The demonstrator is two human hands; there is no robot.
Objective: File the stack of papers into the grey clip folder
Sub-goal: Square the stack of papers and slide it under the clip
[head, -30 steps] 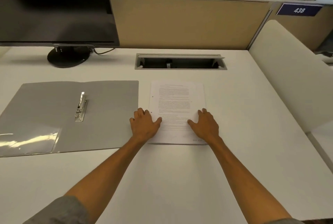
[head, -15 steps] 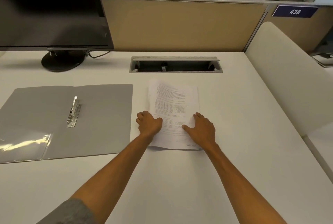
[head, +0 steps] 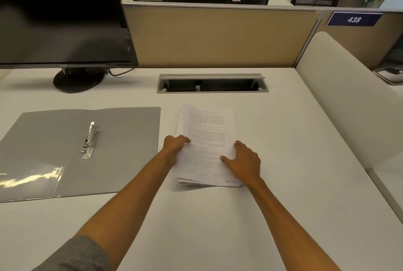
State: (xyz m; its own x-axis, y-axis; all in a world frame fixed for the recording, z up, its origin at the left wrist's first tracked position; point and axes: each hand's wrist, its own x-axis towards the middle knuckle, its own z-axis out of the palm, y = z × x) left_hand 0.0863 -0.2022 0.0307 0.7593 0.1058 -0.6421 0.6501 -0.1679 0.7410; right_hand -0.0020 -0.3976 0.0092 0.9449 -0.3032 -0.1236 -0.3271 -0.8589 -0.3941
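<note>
A stack of printed white papers lies on the white desk in front of me, its left side raised off the surface. My left hand grips the stack's left edge, thumb on top and fingers tucked under. My right hand grips the lower right edge, thumb on the top sheet. The grey clip folder lies open flat to the left, apart from the papers. Its metal clip stands near the spine, and a clear pocket sits on the left flap.
A dark monitor on a round stand occupies the back left. An open cable tray is set into the desk behind the papers. A tan partition closes the back, and a cream divider runs along the right.
Both hands went from lying flat on the stack to gripping its side edges. The left edge of the papers has lifted off the desk.
</note>
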